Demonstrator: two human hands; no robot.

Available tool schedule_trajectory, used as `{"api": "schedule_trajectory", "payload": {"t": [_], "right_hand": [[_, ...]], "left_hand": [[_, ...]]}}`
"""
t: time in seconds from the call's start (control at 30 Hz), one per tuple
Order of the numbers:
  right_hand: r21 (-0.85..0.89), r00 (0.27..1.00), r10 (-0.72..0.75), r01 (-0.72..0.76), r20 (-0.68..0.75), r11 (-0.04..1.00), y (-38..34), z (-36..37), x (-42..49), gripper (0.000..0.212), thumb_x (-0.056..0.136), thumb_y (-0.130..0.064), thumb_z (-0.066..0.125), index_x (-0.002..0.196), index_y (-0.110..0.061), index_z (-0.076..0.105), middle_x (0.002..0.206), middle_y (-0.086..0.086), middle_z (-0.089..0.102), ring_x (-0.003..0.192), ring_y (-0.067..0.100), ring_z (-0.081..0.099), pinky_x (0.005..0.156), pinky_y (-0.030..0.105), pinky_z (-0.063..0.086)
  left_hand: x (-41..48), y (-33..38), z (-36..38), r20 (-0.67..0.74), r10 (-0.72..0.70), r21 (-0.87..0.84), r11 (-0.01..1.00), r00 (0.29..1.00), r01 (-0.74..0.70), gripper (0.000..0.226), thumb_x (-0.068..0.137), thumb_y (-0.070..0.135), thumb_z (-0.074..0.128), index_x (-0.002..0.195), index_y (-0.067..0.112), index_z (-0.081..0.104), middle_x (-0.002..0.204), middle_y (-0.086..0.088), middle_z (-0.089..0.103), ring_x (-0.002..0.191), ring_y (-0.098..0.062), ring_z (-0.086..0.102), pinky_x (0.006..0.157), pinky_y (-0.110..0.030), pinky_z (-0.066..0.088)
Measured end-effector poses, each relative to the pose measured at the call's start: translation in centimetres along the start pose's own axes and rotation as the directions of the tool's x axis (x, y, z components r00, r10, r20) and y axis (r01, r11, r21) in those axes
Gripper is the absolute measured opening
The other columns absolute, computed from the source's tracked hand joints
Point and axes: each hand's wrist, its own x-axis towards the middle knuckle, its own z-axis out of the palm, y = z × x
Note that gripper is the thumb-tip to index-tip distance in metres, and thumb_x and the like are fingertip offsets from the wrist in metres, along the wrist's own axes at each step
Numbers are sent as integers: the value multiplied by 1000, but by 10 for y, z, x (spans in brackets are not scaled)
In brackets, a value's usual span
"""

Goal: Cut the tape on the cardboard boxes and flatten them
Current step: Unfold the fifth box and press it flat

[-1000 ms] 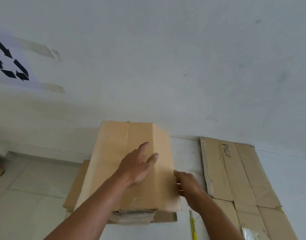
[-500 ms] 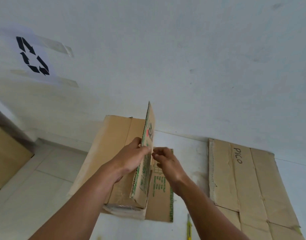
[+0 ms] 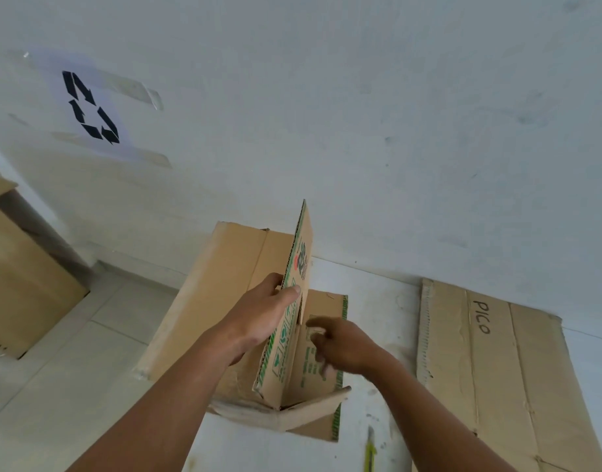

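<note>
A brown cardboard box (image 3: 221,284) with green print lies partly flattened on the white floor in front of me. One panel (image 3: 301,260) stands upright on edge. My left hand (image 3: 265,313) grips that panel, thumb on the printed side. My right hand (image 3: 340,345) hovers blurred over the flat printed flap to the right, fingers loosely curled, holding nothing. A yellow utility knife (image 3: 370,451) lies on the floor below the box.
A flattened cardboard sheet marked "PICO" (image 3: 490,362) lies to the right against the white wall. Another brown box (image 3: 20,284) stands at the far left. A recycling sign (image 3: 90,107) is taped to the wall.
The box panel lay flat under my left hand a second ago; it now stands upright. My right hand let go of its edge and dropped down to the right.
</note>
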Motion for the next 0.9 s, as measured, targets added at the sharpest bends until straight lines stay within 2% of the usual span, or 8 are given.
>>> {"api": "schedule_trajectory", "payload": {"t": [0.23, 0.33, 0.4, 0.47, 0.53, 0.63, 0.77, 0.9], "right_hand": [[-321, 995, -104, 98, -2, 942, -35, -11, 41, 52, 97, -23, 54, 146, -22, 39, 128, 7, 62, 109, 27, 62, 92, 41, 55], [-356, 986, -105, 53, -130, 933, -26, -20, 41, 40, 98, -31, 46, 137, -21, 43, 117, 11, 66, 99, 28, 65, 85, 40, 56], [-205, 958, -58, -1, -282, 979, -13, -29, 45, 32, 98, -33, 41, 127, -20, 45, 109, 9, 68, 92, 26, 66, 84, 42, 58], [96, 946, 50, -20, -321, 995, -3, -38, 45, 42, 98, -46, 40, 136, -27, 40, 119, 5, 66, 103, 25, 65, 91, 46, 55], [352, 948, 96, 18, -303, 936, -2, -43, 41, 58, 95, -63, 38, 144, -31, 41, 133, 3, 61, 116, 25, 61, 97, 48, 52], [648, 982, 43, 87, -182, 756, -11, -46, 19, 62, 96, -67, 35, 127, -21, 64, 116, 7, 70, 104, 25, 68, 93, 46, 54], [626, 984, -84, 164, -155, 763, -11, -44, -4, 44, 94, -52, 57, 121, -19, 68, 110, 5, 74, 103, 25, 69, 93, 43, 54], [520, 952, 110, 58, -286, 852, 5, -29, 10, 40, 89, -28, 72, 126, -15, 63, 111, -2, 71, 101, 19, 68, 93, 41, 56]], "left_hand": [[0, -3, 1, -35, 0, -29, 1000, 999, -1, 36, 92, 64, 51, 121, 43, 58, 119, 10, 68, 109, -16, 66, 99, -49, 51], [0, -6, -1, 16, 16, -37, 999, 1000, -16, 24, 94, 66, 51, 114, 55, 56, 123, 17, 64, 116, -8, 60, 105, -43, 47], [3, -10, 0, 54, 17, -30, 999, 998, -15, 23, 92, 69, 50, 113, 61, 53, 128, 18, 61, 121, -8, 57, 107, -42, 44], [7, -11, 4, 83, 45, -23, 999, 996, -43, 51, 86, 81, 47, 130, 55, 49, 139, 15, 57, 129, -10, 52, 110, -43, 41], [13, -10, 9, 93, 83, -4, 997, 992, -83, 82, 77, 93, 41, 145, 47, 41, 146, 13, 53, 134, -10, 49, 114, -44, 37], [25, -4, 11, 95, 168, 66, 982, 981, -174, 69, 86, 85, 32, 136, 41, 51, 132, 15, 60, 123, -6, 54, 106, -31, 41], [45, -21, 7, 102, 187, 343, 916, 977, -211, 75, 87, 83, 34, 145, 37, 47, 150, 7, 42, 143, -16, 33, 120, -39, 27], [57, -54, -23, -47, 349, 692, 687, 936, -221, 55, 95, 49, 57, 144, 26, 50, 155, 0, 39, 151, -22, 19, 124, -44, 12]]}}
